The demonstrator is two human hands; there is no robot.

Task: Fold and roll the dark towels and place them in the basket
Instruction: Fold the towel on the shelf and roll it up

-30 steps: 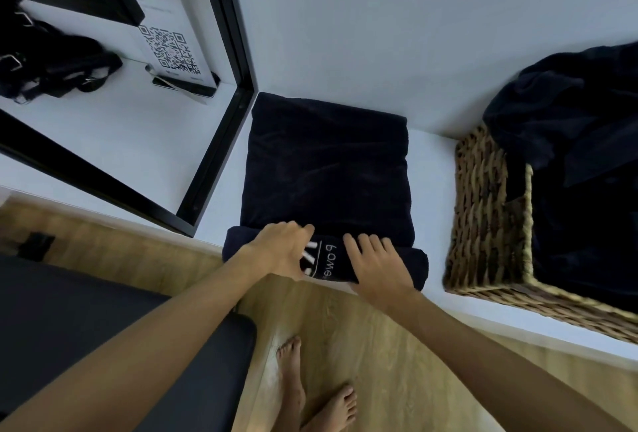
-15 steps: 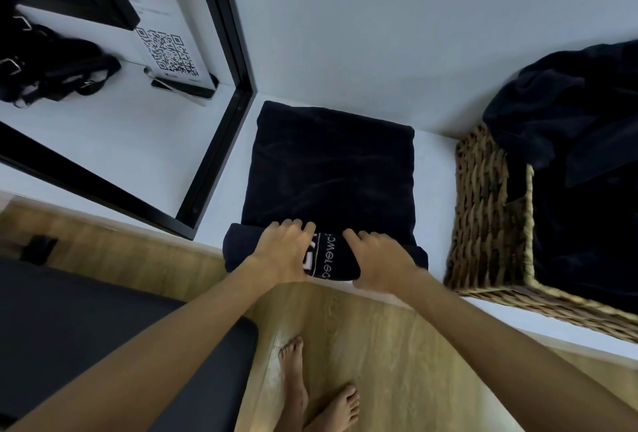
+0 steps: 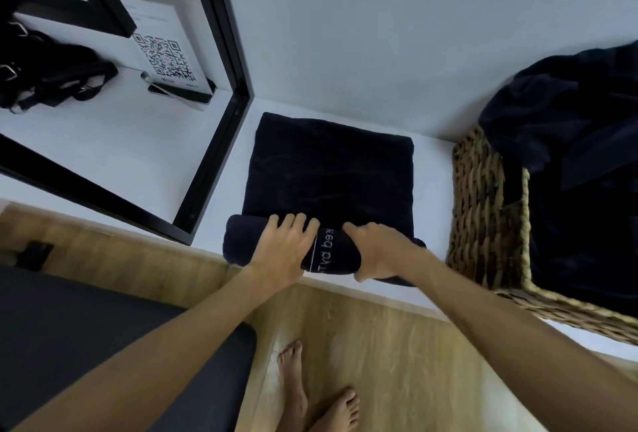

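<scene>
Far left on the white tabletop (image 3: 114, 141): black straps (image 3: 45, 72), then a QR-code card (image 3: 165, 59) behind a black frame (image 3: 221, 121). Centre — dark towel (image 3: 328, 173) lying flat, its near edge rolled up at the tabletop's front. Left hand (image 3: 283, 248) curls over the roll, fingers (image 3: 293, 223) gripping it; right hand (image 3: 379, 248) likewise wrapped round it, white lettering showing between them. Right — wicker basket (image 3: 483, 197) holding more dark cloth (image 3: 569, 121).
</scene>
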